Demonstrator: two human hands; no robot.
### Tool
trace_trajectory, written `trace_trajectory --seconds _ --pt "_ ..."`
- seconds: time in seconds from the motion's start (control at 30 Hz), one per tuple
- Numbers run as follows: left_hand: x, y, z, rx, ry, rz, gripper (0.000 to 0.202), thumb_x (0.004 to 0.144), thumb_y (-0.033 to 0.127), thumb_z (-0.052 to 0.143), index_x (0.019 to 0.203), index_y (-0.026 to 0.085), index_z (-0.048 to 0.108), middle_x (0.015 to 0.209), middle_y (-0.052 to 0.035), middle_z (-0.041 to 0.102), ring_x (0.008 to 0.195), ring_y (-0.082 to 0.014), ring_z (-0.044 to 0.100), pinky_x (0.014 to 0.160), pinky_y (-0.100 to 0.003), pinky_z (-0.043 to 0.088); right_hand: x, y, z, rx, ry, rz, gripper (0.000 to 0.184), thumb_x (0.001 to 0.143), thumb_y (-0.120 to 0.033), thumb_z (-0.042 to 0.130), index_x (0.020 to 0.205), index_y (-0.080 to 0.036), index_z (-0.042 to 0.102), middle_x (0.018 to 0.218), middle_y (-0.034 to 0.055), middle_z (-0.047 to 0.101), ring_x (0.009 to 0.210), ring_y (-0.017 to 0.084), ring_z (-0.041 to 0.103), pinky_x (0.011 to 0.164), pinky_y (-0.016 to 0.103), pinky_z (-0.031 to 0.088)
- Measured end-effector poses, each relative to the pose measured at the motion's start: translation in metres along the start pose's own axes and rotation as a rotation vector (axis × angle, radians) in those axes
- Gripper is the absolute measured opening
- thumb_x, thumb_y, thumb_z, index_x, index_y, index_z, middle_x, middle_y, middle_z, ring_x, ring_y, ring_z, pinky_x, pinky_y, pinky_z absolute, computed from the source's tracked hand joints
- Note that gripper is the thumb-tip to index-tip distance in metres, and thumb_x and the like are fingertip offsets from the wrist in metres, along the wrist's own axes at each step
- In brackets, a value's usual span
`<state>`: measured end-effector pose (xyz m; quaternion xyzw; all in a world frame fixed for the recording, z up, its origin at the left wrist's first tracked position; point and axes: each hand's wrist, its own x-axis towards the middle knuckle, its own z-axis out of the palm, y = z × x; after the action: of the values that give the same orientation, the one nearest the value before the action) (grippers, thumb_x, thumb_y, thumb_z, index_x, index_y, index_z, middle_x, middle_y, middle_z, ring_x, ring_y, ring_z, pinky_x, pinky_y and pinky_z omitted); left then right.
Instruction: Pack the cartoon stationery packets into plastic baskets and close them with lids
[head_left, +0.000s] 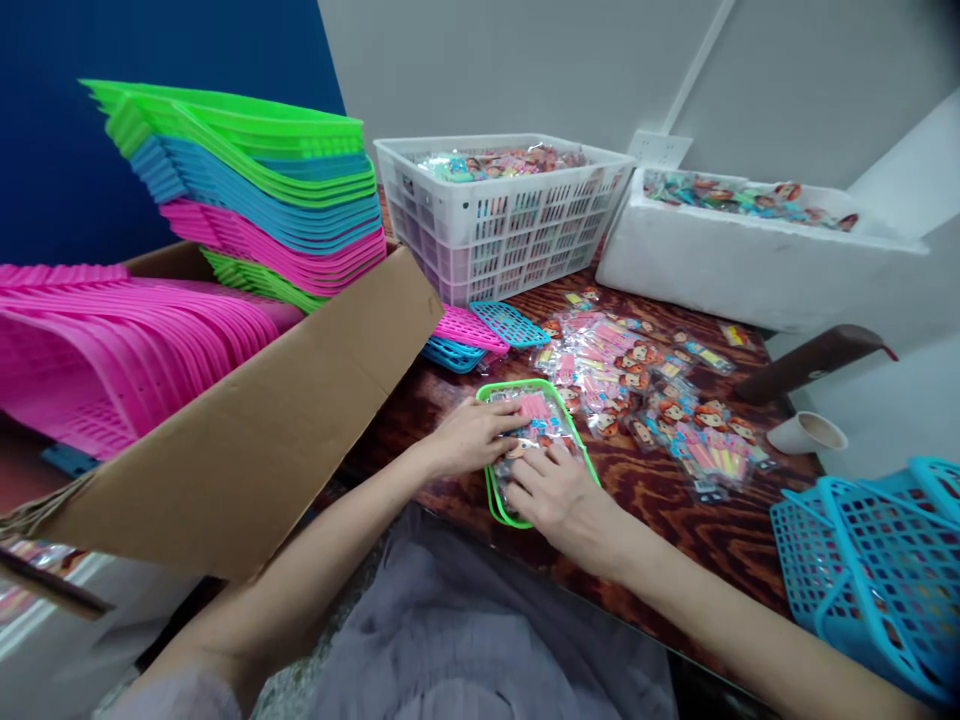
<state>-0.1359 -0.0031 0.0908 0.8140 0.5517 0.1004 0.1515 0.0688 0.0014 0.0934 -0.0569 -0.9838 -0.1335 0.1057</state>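
Note:
A small green plastic basket (589, 462) sits on the table edge in front of me, filled with clear plastic packets (536, 405) that show pink pieces and cartoon figures. My left hand (474, 436) lies over the basket's left rim, fingers stretched across the packets. From the right, my right hand (559, 500) reaches over the near part of the basket; its fingers are apart, slightly bent, and rest on the packets. Neither hand visibly grips anything. Beyond the basket, a loose pile of similar packets (600, 365) spreads over the wood-grain table (645, 530).
A cardboard box (247, 430) at left holds stacked pink baskets (150, 350) and multicoloured baskets (262, 190). Behind stand a white crate (517, 230) and a foam box (720, 250), both with packets. Blue baskets (862, 560), a paper cup (806, 433) and flat lattice pieces (510, 325) are nearby.

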Motion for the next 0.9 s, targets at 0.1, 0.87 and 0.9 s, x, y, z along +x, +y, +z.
trace_trajectory --seconds 0.1,0.87,0.9 --pt "0.001 -0.001 0.002 0.024 0.012 0.007 0.041 0.100 0.035 0.045 0.140 0.029 0.053 0.154 -0.0041 0.044 0.134 -0.0219 0.050 0.104 -0.036 0.036 0.005 0.000 0.004 -0.037 0.003 -0.015 0.014 0.095 -0.016 0.051 0.088 -0.016 0.063 0.088 0.0090 0.061 0.088 0.025 0.051 0.075 0.040 0.036" --pt "0.004 0.031 0.026 0.147 0.032 0.014 0.062 0.092 0.014 0.043 0.152 0.007 0.029 0.156 -0.0252 0.032 0.147 -0.0348 0.027 0.118 -0.049 0.027 -0.048 -0.002 0.000 0.628 0.272 0.549 0.021 0.100 -0.019 0.046 0.109 -0.020 0.065 0.094 0.0061 0.063 0.090 0.019 0.055 0.078 0.033 0.045" --pt "0.003 0.032 0.026 0.119 0.053 0.023 0.060 0.095 0.017 0.042 0.153 0.014 0.028 0.157 -0.0221 0.031 0.148 -0.0341 0.027 0.118 -0.051 0.027 -0.053 -0.001 0.000 0.544 0.322 0.640 0.023 0.100 -0.019 0.047 0.116 -0.020 0.063 0.099 0.0077 0.062 0.094 0.021 0.055 0.080 0.035 0.045"
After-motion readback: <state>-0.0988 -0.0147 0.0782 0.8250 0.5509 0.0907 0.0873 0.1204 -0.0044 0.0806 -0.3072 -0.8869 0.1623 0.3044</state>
